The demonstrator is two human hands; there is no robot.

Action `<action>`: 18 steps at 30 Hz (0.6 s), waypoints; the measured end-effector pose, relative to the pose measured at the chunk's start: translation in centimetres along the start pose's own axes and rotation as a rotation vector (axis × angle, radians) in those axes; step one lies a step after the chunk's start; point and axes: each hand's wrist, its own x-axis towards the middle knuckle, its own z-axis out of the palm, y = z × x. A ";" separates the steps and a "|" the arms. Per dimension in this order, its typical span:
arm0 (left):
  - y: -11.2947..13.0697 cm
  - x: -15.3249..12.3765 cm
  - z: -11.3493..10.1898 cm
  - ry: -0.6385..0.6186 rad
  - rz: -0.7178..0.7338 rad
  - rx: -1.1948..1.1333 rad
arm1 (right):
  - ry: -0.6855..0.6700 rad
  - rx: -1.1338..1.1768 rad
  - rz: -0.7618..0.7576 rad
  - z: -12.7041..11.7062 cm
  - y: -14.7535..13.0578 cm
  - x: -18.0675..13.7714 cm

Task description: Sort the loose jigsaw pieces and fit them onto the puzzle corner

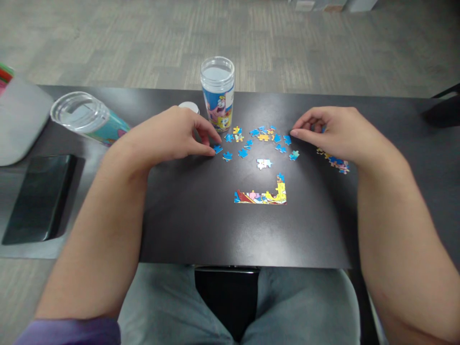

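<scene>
Upright clear tube, lid off, nothing visible inside. Second tube lying tipped, well left of it; white lid just left. Loose puzzle pieces scattered right of upright tube. Left hand pinching blue piece just below tube. Right hand fingers curled, grip unclear. Joined L-shaped strip nearer table edge, long axis left-right.
</scene>
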 end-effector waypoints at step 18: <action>2.1 -0.7 0.3 -0.029 -0.053 -0.051 | -0.038 0.013 -0.003 0.0 0.3 -0.2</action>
